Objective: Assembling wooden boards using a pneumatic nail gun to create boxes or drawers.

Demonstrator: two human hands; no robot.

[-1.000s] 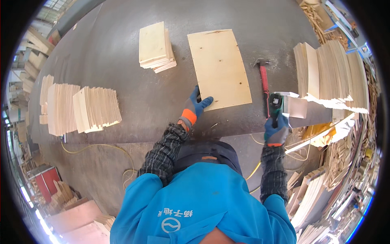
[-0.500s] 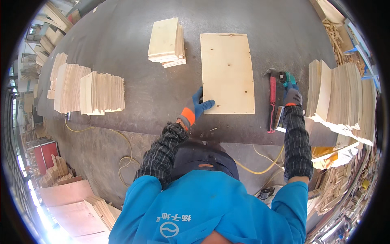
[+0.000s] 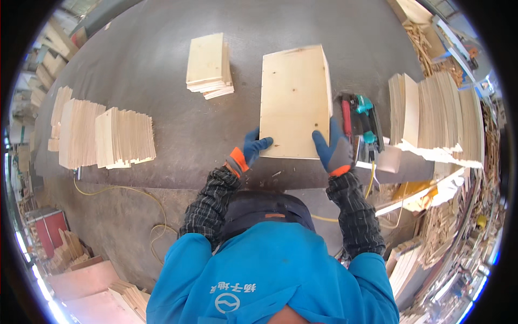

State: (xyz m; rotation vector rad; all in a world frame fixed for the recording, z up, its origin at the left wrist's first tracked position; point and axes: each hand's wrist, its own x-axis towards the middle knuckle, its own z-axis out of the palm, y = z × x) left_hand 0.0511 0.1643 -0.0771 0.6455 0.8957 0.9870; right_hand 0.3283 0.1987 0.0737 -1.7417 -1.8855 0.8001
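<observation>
A plywood box (image 3: 294, 102) lies at the near middle of the table, its large flat face up and a narrow right side wall showing. My left hand (image 3: 252, 148), in a blue and grey glove with an orange cuff, grips its near left edge, thumb on the top face. At the near right corner my right hand (image 3: 335, 151), gloved alike, holds the box with the thumb on top and the fingers along the side. Just right of that hand rest a teal and black nail gun (image 3: 366, 116) and a red-handled hammer (image 3: 346, 116), partly hidden.
A small stack of wooden boards (image 3: 206, 62) lies farther back, left of the box. Rows of thin boards stand on edge at the left (image 3: 124, 137) and right (image 3: 431, 110) of the dark table (image 3: 199, 132). A yellow hose (image 3: 124, 188) trails over the floor.
My right hand has let go of the nail gun and taken hold of the box's right side. The nail gun now lies beside the hammer. The box looks slightly tilted, showing its side wall.
</observation>
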